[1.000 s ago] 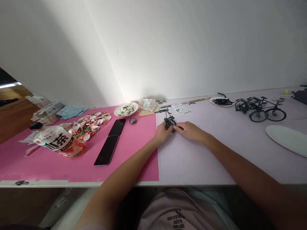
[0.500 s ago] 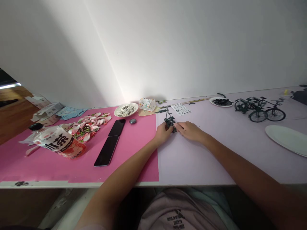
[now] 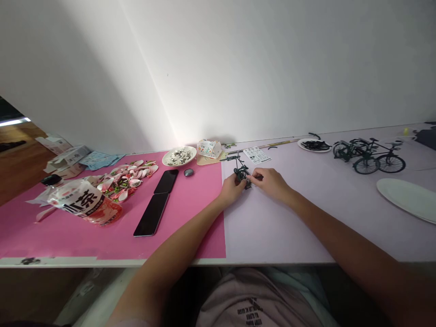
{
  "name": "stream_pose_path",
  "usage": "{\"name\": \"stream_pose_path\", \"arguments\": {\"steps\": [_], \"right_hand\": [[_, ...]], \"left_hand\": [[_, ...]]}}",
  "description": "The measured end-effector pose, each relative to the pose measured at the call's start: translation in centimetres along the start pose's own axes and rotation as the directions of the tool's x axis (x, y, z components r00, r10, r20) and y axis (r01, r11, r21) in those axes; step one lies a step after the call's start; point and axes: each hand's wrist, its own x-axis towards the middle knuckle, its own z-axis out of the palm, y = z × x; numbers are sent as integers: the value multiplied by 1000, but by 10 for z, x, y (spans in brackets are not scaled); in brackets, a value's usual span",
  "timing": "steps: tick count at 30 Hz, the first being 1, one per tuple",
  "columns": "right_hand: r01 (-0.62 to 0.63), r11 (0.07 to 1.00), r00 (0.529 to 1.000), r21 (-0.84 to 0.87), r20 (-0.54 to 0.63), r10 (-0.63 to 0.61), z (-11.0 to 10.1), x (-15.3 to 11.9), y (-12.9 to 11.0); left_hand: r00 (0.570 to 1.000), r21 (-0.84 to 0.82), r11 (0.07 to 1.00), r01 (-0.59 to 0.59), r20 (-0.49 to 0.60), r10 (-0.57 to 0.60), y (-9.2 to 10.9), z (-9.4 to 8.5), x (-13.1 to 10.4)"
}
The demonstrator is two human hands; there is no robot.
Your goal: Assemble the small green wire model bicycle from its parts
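Observation:
A small dark model bicycle (image 3: 241,172) stands tilted near the middle of the table, just right of the pink sheet's edge. My left hand (image 3: 232,189) is closed on its near left side. At its right side, my right hand (image 3: 269,183) has its thumb and fingers pinched together by the wheel; whatever small thing lies between the fingertips is too small to make out. Behind the bicycle lies a printed sheet (image 3: 256,155). Finished-looking dark model bicycles (image 3: 379,156) stand at the right.
A bottle (image 3: 85,202), a folding black device (image 3: 157,204) and pink petal-like pieces (image 3: 129,179) lie at the left. Farther back are a plate of small pieces (image 3: 179,156) and a plate of black parts (image 3: 314,145). A white oval plate (image 3: 408,197) is at right.
My right hand has shifted slightly, its fingers more curled and its knuckles raised. My left hand and the bicycle have hardly moved.

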Motion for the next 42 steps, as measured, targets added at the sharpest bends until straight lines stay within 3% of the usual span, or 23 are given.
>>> {"name": "stream_pose_path", "arguments": {"steps": [18,42], "right_hand": [[-68,998,996,18,57,67,-4,0,-1],[-25,1000,996,-16,91,26,-5,1,1]], "left_hand": [[999,24,999,32,6,-33,7,-2,-2],[999,11,1000,30,11,-30,7,-2,-2]]}}
